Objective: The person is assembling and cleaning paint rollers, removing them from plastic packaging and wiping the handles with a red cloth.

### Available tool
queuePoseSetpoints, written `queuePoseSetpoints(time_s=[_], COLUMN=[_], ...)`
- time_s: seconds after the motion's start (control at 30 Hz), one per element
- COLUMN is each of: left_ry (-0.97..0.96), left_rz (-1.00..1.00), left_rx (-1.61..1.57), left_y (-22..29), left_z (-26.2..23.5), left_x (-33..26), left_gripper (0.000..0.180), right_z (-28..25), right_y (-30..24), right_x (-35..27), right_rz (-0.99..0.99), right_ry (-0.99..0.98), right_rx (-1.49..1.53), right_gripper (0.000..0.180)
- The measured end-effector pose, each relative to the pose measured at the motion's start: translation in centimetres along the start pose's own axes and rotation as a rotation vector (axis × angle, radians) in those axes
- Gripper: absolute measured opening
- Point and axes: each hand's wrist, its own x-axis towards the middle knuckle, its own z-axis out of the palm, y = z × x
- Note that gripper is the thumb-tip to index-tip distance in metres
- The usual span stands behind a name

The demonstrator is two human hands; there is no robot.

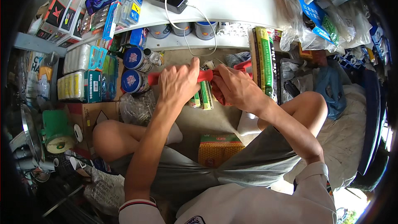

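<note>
A long red tool with a bar-like body (205, 76) is held level in front of me, above the floor. My left hand (177, 84) is wrapped round its left part. Closed near its other end, my right hand (240, 86) presses a crumpled dark red cloth (218, 93) against the tool. A red piece with a loop-like shape (243, 65) shows beyond the right knuckles; whether it belongs to the same tool I cannot tell. Below the hands lie narrow green and yellow packs (205, 96) on the floor.
A white shelf (236, 0) stands ahead, with a black power bank-like device (168, 0) and white cable. Blue-lidded jars (133, 58) and a screwdriver box (92, 86) are at left. Tall green cartons (265, 62) stand at right. A yellow box (219, 150) lies between my legs.
</note>
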Motion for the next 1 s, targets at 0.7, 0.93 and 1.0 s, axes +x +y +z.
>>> queuePoseSetpoints(time_s=[0.7, 0.93, 1.0], left_ry=[-0.427, -0.145, -0.089], left_rz=[0.052, 0.114, 0.140], left_rx=[-0.465, -0.375, -0.420], left_y=[-1.1, -0.7, -0.8], left_z=[2.1, -2.2, -0.7], left_x=[0.2, 0.0, -0.3], left_gripper=[0.026, 0.029, 0.024], right_z=[-7.8, -14.6, -14.4], right_y=[4.5, 5.6, 4.3], right_x=[-3.6, -4.7, -5.2], right_rz=[-0.350, -0.342, -0.192], right_ry=[-0.029, -0.003, 0.005], right_rx=[-1.028, -0.677, -0.558], right_gripper=[0.027, 0.020, 0.017])
